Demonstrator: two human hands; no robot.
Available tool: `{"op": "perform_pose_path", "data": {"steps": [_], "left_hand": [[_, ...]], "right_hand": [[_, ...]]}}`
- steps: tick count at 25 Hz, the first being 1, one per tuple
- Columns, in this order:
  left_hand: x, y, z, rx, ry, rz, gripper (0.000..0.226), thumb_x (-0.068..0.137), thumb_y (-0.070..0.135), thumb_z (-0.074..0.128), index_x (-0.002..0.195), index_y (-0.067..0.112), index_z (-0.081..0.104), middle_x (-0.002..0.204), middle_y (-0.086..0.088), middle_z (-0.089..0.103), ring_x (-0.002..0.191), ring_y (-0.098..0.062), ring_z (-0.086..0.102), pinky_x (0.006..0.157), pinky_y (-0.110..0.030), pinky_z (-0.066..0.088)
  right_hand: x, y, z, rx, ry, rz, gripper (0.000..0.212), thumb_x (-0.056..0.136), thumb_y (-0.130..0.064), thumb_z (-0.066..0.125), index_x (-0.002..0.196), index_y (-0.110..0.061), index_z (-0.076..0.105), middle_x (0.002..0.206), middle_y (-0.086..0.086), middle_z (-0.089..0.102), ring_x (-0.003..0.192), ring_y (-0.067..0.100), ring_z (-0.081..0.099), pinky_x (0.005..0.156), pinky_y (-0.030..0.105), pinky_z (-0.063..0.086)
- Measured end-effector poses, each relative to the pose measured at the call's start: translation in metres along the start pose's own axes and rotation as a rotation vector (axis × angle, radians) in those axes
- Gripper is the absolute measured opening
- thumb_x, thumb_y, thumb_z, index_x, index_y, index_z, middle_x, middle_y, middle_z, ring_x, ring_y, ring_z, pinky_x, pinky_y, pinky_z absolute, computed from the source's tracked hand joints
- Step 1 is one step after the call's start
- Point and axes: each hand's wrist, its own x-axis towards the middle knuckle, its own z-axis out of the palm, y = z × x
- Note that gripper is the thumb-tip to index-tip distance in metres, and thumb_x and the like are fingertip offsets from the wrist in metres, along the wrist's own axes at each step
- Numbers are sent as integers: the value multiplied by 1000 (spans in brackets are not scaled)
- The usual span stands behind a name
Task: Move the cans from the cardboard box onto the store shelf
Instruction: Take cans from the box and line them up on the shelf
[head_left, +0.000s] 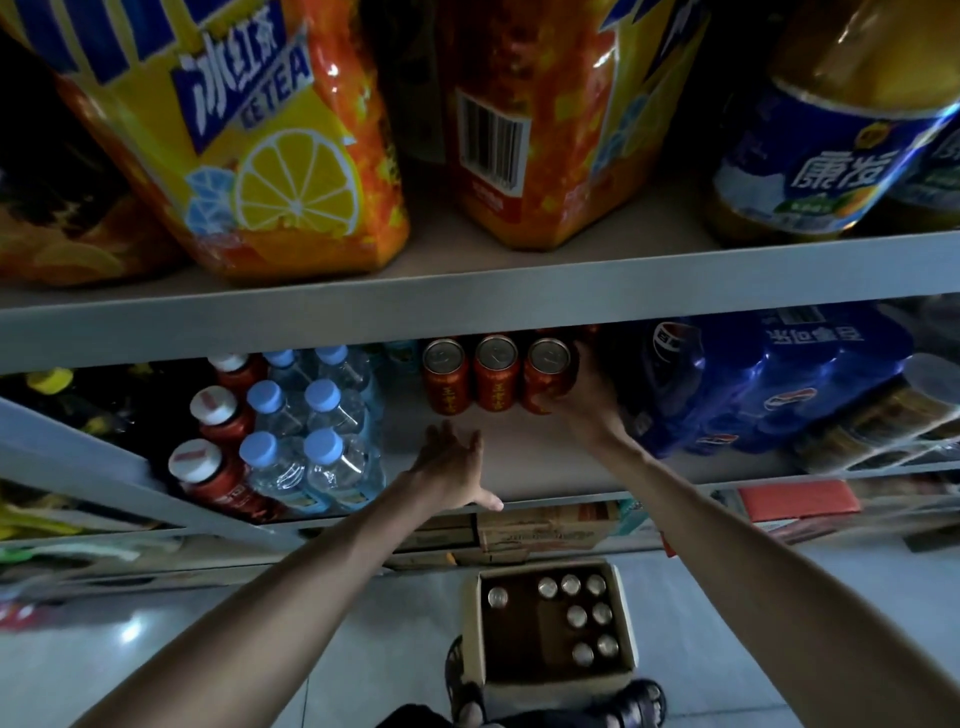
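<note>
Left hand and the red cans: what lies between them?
Nothing: in the head view, only bare shelf separates the left hand from the cans.

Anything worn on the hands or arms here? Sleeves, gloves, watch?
Nothing visible. The left hand and right hand have no gloves, and neither wrist has a watch or band. Both forearms are uncovered down to the picture's bottom edge, with no sleeve in view.

**Hidden and blurred**

The right hand (587, 402) hides one side of the red can (545, 376) it grips. Behind it, the upper shelf edge (467, 306) hides most of the further cans (551, 330). Below the left hand (452, 467), the print on cartons (545, 530) is blurred.
</note>
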Motion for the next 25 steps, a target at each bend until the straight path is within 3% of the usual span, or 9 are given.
{"op": "perform_pose_path", "data": {"steps": [2,4,6,9,13,18,20,22,25], "left_hand": [[-1,3,-5,12,-17,6,111,81,63,61,154,5,1,156,-35,-3,145,-49,1,119,-53,12],[-1,5,-6,23,-29,8,110,82,63,60,154,4,1,156,-35,-2,145,-49,1,120,-53,12],[-2,5,-8,18,-36,9,110,82,62,61,154,4,1,156,-35,-2,145,-50,1,119,-54,11],[-5,6,-8,19,-37,19,110,83,60,61,154,3,-1,155,-37,-5,145,-51,-1,119,-53,8],[-3,4,-5,-2,-32,17,112,81,60,63,154,4,-2,153,-39,-8,144,-53,-3,118,-54,7],[0,3,-2,-12,-34,28,111,84,59,61,153,2,-4,153,-39,-9,143,-52,-6,119,-54,6],[3,3,1,6,-27,33,111,84,60,60,153,1,-3,153,-40,-7,143,-53,-4,118,-55,6],[5,2,4,51,-11,35,110,84,63,57,153,-1,0,153,-40,-1,143,-54,2,118,-57,9],[14,-5,15,37,89,75,112,76,66,63,152,2,12,154,-31,18,139,-47,23,115,-55,23]], "right_hand": [[-8,1,6,67,14,16,86,71,-22,87,142,-27,39,135,-19,49,122,-21,40,97,0,30],[-10,1,7,95,25,10,75,77,-10,82,135,-33,39,126,-28,46,114,-31,37,88,-9,26],[-5,0,7,90,20,31,72,79,-6,79,129,-35,37,119,-29,45,111,-25,41,84,-11,23],[3,1,9,40,11,67,71,78,-6,79,137,-17,41,123,-14,46,119,1,43,82,-10,22],[6,3,9,38,-9,70,84,76,-1,79,146,-11,33,138,-3,46,128,6,38,98,11,23],[4,3,9,57,-11,93,77,81,-4,76,146,-12,34,131,-16,42,123,-3,37,87,-10,21],[-4,2,9,120,-7,167,66,89,-6,69,145,-14,36,124,-24,46,116,-3,48,95,-2,33],[-18,2,9,125,-28,235,67,89,-7,69,146,-15,35,128,-16,47,116,0,49,104,18,40],[-50,3,9,-101,-27,302,50,84,-7,70,131,-7,51,111,4,58,104,21,58,88,35,51]]}}
